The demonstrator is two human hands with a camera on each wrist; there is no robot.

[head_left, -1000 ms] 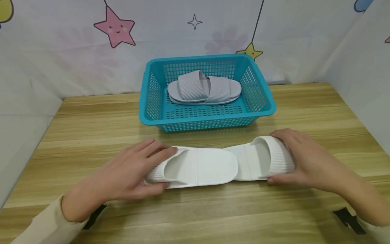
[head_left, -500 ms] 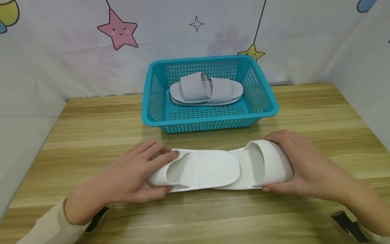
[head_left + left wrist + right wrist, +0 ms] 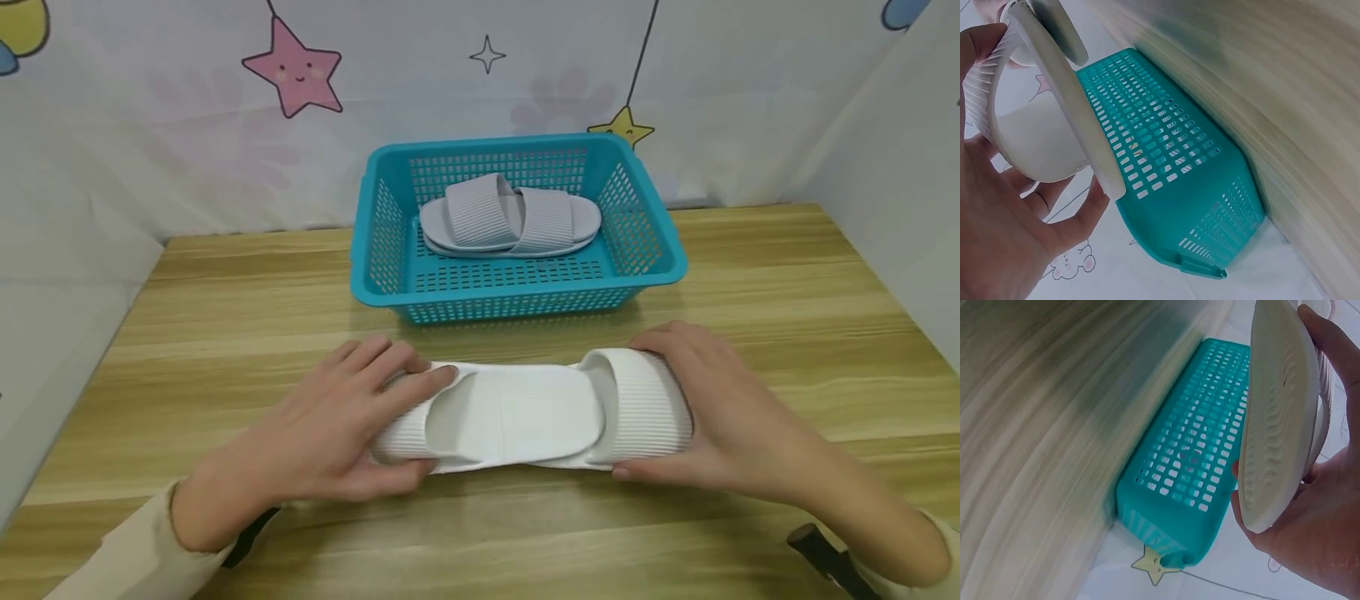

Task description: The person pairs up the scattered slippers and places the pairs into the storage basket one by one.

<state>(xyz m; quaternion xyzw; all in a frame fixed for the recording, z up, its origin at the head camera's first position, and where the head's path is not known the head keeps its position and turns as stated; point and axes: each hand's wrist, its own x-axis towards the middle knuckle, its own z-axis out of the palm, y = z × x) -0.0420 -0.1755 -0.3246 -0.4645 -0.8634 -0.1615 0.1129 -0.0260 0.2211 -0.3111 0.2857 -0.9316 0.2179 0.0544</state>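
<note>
My left hand (image 3: pixel 322 425) grips a white slipper (image 3: pixel 510 412) by its ribbed strap end, thumb on the near edge. With my right hand (image 3: pixel 720 417) I hold another white slipper (image 3: pixel 651 404) round its strap end. The two point opposite ways. The left slipper's heel overlaps the right one, ending close to its strap opening, so the right one's heel is mostly hidden. In the right wrist view the ridged sole of the right slipper (image 3: pixel 1279 419) is raised off the tabletop. The left slipper (image 3: pixel 1066 94) also appears lifted in the left wrist view.
A turquoise plastic basket (image 3: pixel 525 294) stands behind the white slippers. In it lie grey slippers (image 3: pixel 480 212), overlapping each other. The wooden tabletop (image 3: pixel 210 333) meets a white cloth backdrop (image 3: pixel 420 75) printed with stars at the back and sides.
My right hand has brought its slipper leftward, under the left slipper's heel, so the overlap has grown. The left hand has shifted slightly right. The basket stays put.
</note>
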